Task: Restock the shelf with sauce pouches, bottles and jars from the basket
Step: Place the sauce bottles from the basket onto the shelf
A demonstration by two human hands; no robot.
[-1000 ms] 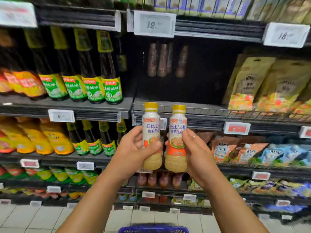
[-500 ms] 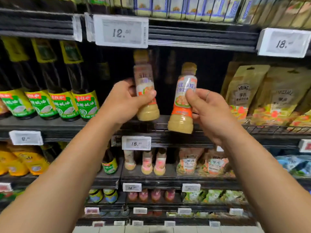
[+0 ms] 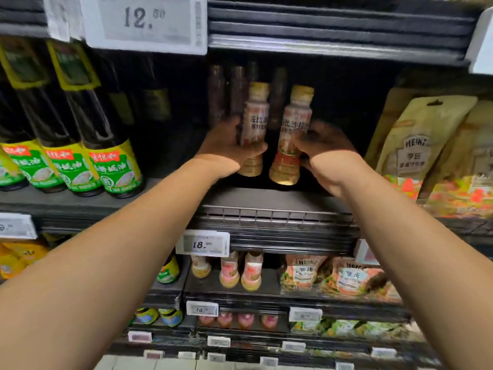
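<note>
Compared with half a second earlier, both dressing bottles are being carried deeper into the dark shelf bay and lower, so that they are now being brought down close to the shelf floor [image 3: 240, 194]; whether either base is touching yet cannot be told. This is being read as the placing step nearly done, with release still to come. Left to right: the green-labelled dark sauce bottles [image 3: 114, 166] are standing on the neighbouring shelf section and are not being touched. The left hand [image 3: 226, 148] is being kept curled round the lower body of the left dressing bottle [image 3: 254, 124], thumb across its front. That bottle is being held nearly upright, long axis vertical, yellow cap up, label facing outward. Behind it, a row of darker bottles [image 3: 217, 92] is dimly seen. The right dressing bottle [image 3: 292, 134] is being held just beside the first, apart from it, cap tilted slightly to the right. The right hand [image 3: 324, 145] is being wrapped round its waist. Heinz pouches [image 3: 416, 145] are standing further right.
</note>
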